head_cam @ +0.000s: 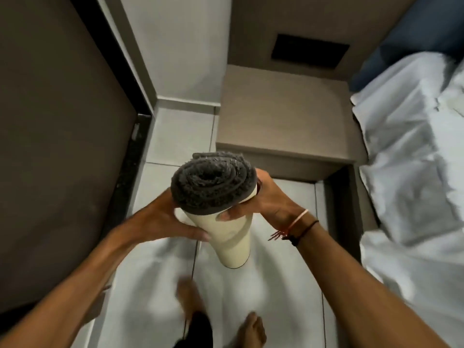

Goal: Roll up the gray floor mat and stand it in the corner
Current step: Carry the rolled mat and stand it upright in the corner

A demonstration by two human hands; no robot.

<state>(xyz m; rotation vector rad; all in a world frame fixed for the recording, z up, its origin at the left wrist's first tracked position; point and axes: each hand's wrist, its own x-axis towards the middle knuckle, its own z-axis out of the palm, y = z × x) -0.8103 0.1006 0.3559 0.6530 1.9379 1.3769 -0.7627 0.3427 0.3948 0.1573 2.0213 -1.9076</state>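
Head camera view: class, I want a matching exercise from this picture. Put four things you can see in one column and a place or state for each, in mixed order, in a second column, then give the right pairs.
1. rolled gray shaggy floor mat with cream backing
2. beige low cabinet
3. white crumpled bed sheet
4. dark brown door

A. along the left edge
B. held upright between both hands
C. far right
D. ahead, against the back wall

Pairs: 1-B, 2-D, 3-C, 4-A

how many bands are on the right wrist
2: a pale pink band nearer the right hand, and a black cord just behind it toward the forearm. Others could be hidden under the wrist.
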